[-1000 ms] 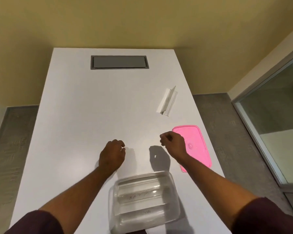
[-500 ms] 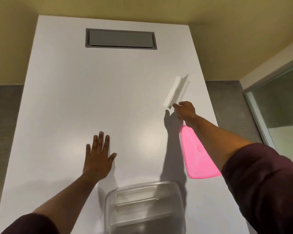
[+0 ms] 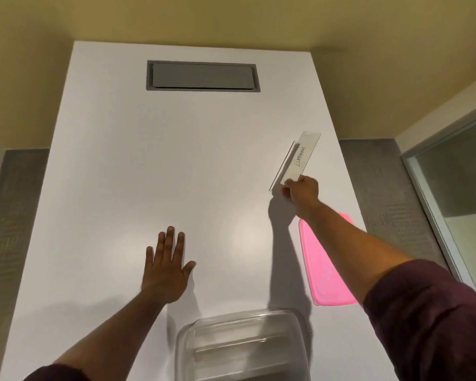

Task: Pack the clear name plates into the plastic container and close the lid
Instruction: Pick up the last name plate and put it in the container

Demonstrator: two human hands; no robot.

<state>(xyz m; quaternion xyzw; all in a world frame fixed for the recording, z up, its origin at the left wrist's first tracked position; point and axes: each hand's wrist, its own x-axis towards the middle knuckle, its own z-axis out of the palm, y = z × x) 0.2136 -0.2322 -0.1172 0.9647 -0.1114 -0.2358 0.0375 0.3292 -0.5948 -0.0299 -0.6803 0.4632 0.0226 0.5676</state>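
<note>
Left hand lies flat and open on the white worktop, holding nothing, just past the clear container with plates inside. Pink lid lies to the right. Farther off, the right hand pinches one end of a name plate marked ELEPHANT.

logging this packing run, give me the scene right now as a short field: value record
surface: white rectangular table with a grey recessed hatch at its far end
right hand: right hand pinching the near end of a clear acrylic name plate marked ELEPHANT, at the table's right edge
left hand: left hand flat on the table, fingers spread, holding nothing
container: clear plastic container at the near edge, open, with clear plates inside
lid: pink plastic lid lying on the table right of the container, partly under the right forearm
</note>
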